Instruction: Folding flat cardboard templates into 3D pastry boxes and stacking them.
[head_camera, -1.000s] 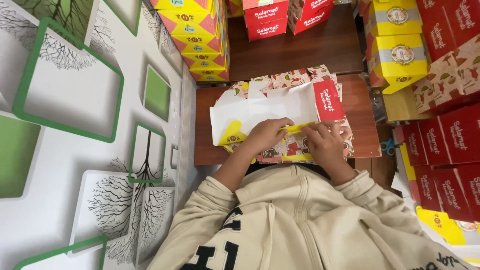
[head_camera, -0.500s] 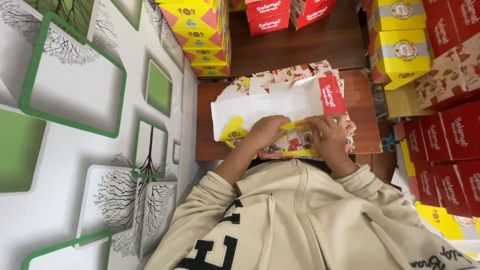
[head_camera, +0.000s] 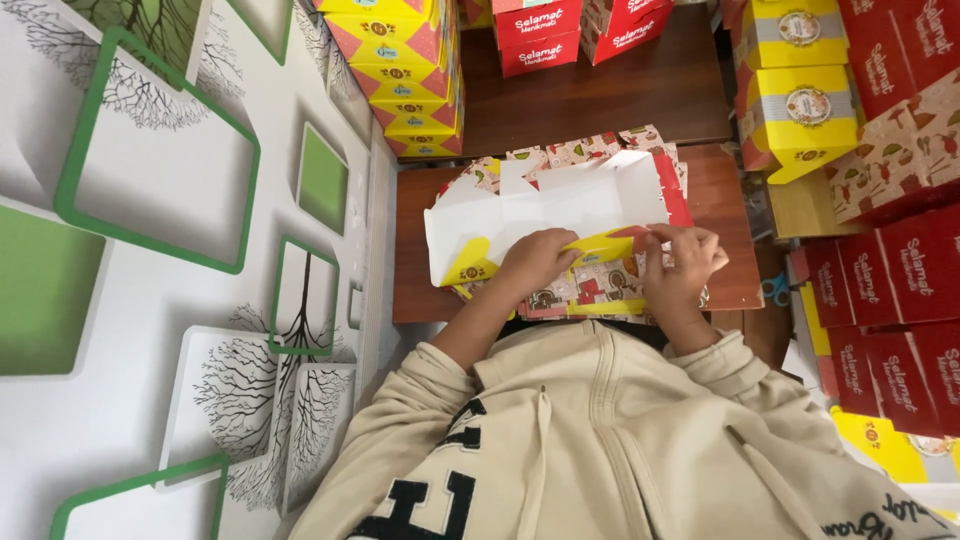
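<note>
Head view: flat carton blank (head_camera: 545, 205), white inside w/ yellow and red flaps, lies unfolded on wooden table (head_camera: 415, 250) (atop printed blanks). Both forearms reach fwd. Left hand (head_camera: 535, 262) curled, pressing yellow flap (head_camera: 600, 245); right hand (head_camera: 682, 262) pinches flap's red end.

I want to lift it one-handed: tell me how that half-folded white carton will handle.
The carton blank looks like thin card with loose flaps, so it would likely flex and sag. It seems light for its size. Both the left hand and the right hand press on its yellow flap, so it probably springs open.
</note>
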